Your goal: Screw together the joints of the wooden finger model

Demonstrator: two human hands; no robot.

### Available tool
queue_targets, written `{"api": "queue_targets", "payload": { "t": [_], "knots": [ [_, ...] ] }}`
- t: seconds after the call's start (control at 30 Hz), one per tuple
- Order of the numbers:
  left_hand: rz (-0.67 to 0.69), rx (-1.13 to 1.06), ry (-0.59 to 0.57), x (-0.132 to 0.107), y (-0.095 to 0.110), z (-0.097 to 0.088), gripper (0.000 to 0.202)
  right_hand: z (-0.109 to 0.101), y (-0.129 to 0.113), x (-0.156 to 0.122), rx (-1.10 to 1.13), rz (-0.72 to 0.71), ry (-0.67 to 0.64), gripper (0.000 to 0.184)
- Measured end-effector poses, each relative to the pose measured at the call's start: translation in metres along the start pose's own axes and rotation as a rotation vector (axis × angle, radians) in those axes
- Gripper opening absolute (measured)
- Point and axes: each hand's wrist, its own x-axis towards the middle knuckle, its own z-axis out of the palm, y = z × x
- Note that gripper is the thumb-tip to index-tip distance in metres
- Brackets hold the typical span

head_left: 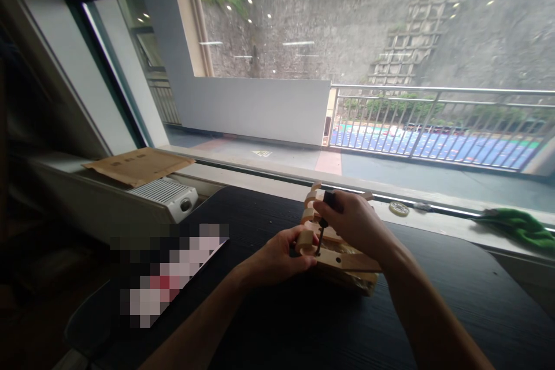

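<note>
Right hand [358, 218] tight round a screwdriver [329, 201], left hand [274, 257] round a wooden piece [305, 240], print on brown envelope [141, 167] illegible.

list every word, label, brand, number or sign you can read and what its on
None can be read.
Flat brown paper envelope: dark printed marks, too blurred.
White triangular floor marking: too small.
Pale, red-patched flat sheet: pixelated.
Black-handled metal screwdriver: no lettering visible.
</note>
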Motion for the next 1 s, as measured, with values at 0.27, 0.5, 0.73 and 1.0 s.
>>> {"api": "queue_targets", "payload": {
  "t": [0.27, 0.5, 0.73, 1.0],
  "knots": [
    [0.016, 0.020, 0.010, 0.001, 0.000, 0.000, 0.018, -0.003, -0.004, -0.006, 0.012, -0.083, -0.052, 0.033],
    [-0.010, -0.004, 0.015, 0.001, -0.004, 0.000, 0.023, 0.001, -0.003, -0.005, -0.003, -0.080, -0.024, 0.034],
    [-0.002, 0.024, 0.008, 0.000, -0.001, 0.000, 0.020, 0.003, 0.001, 0.000, -0.024, -0.014, 0.013, 0.035],
    [-0.001, -0.034, -0.014, 0.001, -0.005, 0.000, 0.023, -0.008, -0.013, -0.006, 0.016, -0.073, 0.005, 0.033]
  ]
}}
